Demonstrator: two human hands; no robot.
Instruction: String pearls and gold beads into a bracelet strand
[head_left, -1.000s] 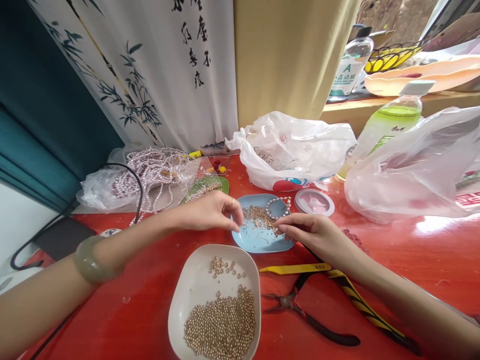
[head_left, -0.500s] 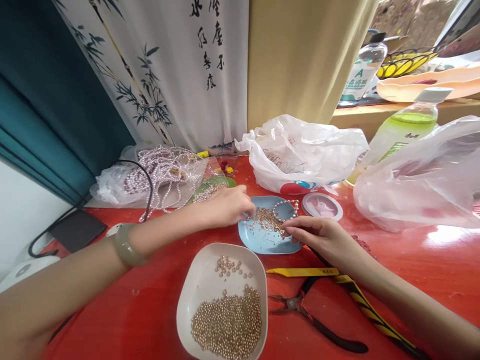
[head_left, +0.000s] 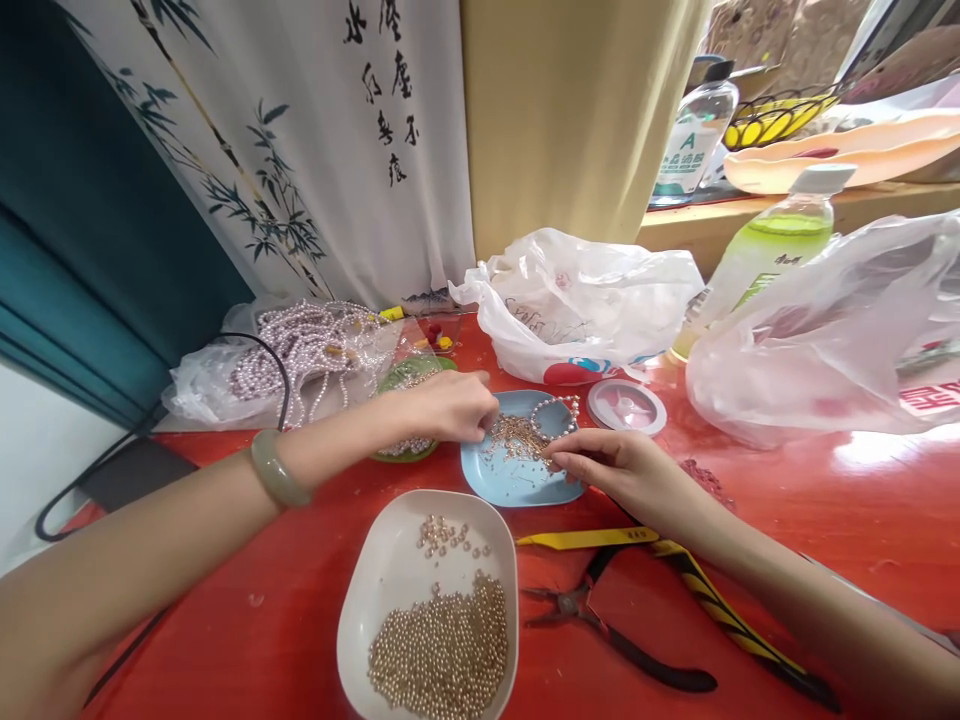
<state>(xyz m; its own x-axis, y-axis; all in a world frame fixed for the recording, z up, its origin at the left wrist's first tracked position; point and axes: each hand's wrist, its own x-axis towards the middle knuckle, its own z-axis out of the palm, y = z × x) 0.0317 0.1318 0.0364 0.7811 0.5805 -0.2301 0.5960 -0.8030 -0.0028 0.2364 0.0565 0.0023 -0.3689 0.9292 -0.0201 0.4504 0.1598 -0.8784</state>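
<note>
A light-blue plate point(head_left: 480, 481) holds a heap of small gold-coloured pins point(head_left: 517, 437) and a bracelet of pearly beads point(head_left: 576, 412). My left hand point(head_left: 459, 406) is closed over the plate's left edge, its fingers curled down and their tips hidden. From the right, my right hand point(head_left: 600, 464) pinches at the edge of the heap, thumb against forefinger. Whatever is between those fingertips is too small to make out. Nearer to me stands a white dish point(head_left: 381, 560) with many gold beads point(head_left: 442, 645). A green dish of beads point(head_left: 409, 452) lies partly behind my left wrist.
Yellow tweezers point(head_left: 585, 539) and black-handled pliers point(head_left: 574, 604) lie below my right forearm. A round lidded box point(head_left: 627, 407), plastic bags point(head_left: 577, 310) and a drink bottle point(head_left: 780, 240) stand behind. Strings of pale beads point(head_left: 300, 345) are at the back left, by a black cable point(head_left: 281, 365).
The whole view has shifted, so the table things appear further left. Both hands stay at the blue plate, and more of the green dish shows below my left wrist.
</note>
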